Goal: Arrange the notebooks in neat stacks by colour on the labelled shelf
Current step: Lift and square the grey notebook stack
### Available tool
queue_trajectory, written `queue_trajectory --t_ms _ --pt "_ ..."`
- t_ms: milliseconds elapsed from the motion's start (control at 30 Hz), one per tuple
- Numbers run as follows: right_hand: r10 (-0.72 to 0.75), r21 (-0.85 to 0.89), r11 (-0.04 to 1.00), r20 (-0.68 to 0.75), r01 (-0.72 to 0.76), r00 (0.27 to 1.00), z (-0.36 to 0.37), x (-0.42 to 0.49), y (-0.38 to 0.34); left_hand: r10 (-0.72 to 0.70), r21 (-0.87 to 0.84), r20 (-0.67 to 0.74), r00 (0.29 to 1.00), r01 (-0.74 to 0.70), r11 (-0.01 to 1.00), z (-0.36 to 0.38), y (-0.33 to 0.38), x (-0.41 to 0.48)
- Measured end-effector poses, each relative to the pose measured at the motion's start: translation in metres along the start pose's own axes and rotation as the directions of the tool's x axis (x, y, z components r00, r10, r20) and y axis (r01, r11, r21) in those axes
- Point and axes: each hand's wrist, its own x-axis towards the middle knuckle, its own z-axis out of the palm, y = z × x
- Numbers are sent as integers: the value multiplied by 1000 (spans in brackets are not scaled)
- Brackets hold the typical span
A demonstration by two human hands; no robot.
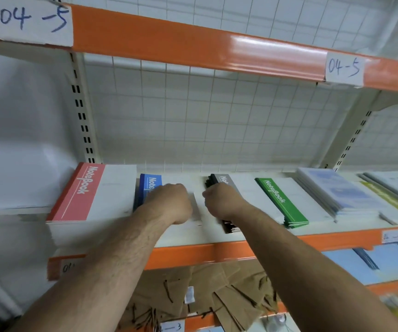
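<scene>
We look into a cream metal shelving unit with a white wire-grid back panel (193, 121) and slotted uprights. An orange front rail (169, 39) runs along the shelf above, carrying two paper labels handwritten "04-5", one at the left (33, 20) and one at the right (344, 69).

The middle shelf (193, 237) holds the notebooks in a row. From left to right we see a tall red stack (78, 200), a blue stack (149, 185), a grey stack (223, 178) with black spines, and a low green stack (279, 202). Pale blue booklets (336, 190) lie further right. On the shelf below, brown paper bags (217, 283) lie in a loose heap.

Both bare forearms reach up from the bottom of the view, the hands close together but apart. The left hand (169, 202) rests knuckles-up on the blue stack. Its fingers are curled away from us, and we cannot tell whether they hold anything. The right hand (219, 200) lies over the spine side of the grey stack, its fingers and thumb curled round that edge and gripping it.
</scene>
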Motion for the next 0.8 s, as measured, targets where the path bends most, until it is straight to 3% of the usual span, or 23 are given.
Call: queue_trajectory --t_ms 100,200,233,300,467,800 --pt "-8 49 999 -103 13 995 -14 -3 23 -69 -458 -155 986 -9 889 -2 27 7" --pt "32 98 995 -215 -11 976 -31 -2 51 -163 -860 -30 986 58 506 2 58 23" --pt "29 99 995 -222 -7 975 -37 -2 63 -197 -920 28 980 102 378 3 68 28" --pt "10 86 996 -213 9 977 -49 -2 86 -272 -950 109 956 181 254 8 85 36" --pt "-40 87 994 -205 59 978 -66 8 129 -334 -944 252 908 307 121 24 118 51" --pt "-118 106 986 -86 126 989 -77 27 155 -478 -910 273 835 386 153 30 139 61"
